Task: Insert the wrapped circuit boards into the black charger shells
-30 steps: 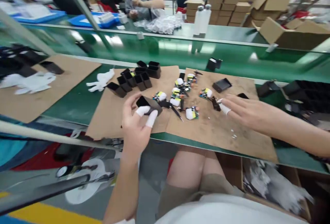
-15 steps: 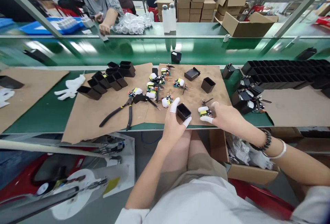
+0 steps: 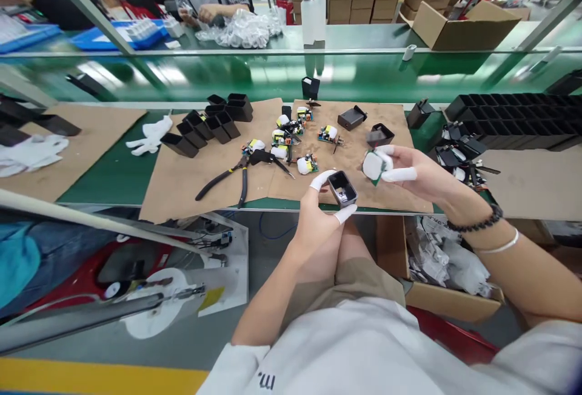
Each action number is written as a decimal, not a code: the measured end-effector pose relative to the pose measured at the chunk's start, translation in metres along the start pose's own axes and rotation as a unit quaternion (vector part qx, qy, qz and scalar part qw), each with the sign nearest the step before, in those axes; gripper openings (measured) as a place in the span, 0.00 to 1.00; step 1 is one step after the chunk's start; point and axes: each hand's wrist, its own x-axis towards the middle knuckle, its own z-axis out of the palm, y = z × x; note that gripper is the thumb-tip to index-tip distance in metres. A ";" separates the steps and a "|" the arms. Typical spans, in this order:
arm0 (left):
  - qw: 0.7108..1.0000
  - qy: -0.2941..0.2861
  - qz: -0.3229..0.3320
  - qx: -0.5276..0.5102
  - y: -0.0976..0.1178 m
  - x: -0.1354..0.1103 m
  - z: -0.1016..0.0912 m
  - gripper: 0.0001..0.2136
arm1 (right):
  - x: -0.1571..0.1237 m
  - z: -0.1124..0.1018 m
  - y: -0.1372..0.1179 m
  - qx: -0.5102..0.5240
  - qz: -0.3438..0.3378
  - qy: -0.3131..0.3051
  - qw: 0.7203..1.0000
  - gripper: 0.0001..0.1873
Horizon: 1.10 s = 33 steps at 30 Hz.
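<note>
1. Green workbench [image 3: 118, 170], front edge: left hand [image 3: 316, 219] pinches a black case [image 3: 343, 189], mouth tilted up.
2. Right hand [image 3: 430, 179] pinches a circuit board [image 3: 373, 165], now lifted off the cardboard [image 3: 400, 195], leaving both hands loaded.
3. Pliers [image 3: 244, 185] lie near the cardboard's front edge.

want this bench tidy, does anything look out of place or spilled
Mildly: the pliers lie with handles spread, head right by a loose circuit board, which looks untidy. No spill is visible.

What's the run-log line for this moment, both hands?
left hand: holding black case, opening toward camera | right hand: holding circuit board, outside case | pliers: on brown sheet
</note>
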 end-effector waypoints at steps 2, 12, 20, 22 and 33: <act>1.000 -0.008 0.007 -0.002 0.014 -0.007 -0.003 0.32 | -0.018 0.014 -0.005 0.042 -0.076 0.056 0.995 0.30; 0.995 -0.051 0.082 -0.001 0.059 -0.027 -0.010 0.28 | -0.059 0.058 -0.017 -0.056 -0.285 0.086 0.953 0.20; 0.988 -0.068 0.130 0.050 0.062 -0.028 -0.011 0.25 | -0.072 0.062 -0.022 -0.048 -0.288 0.128 0.948 0.19; 0.987 -0.071 0.135 0.042 0.062 -0.027 -0.011 0.25 | -0.071 0.062 -0.022 -0.037 -0.283 0.116 0.951 0.18; 0.962 -0.057 0.256 0.077 0.046 -0.022 -0.012 0.28 | -0.062 0.058 -0.003 -0.077 -0.382 0.097 0.916 0.27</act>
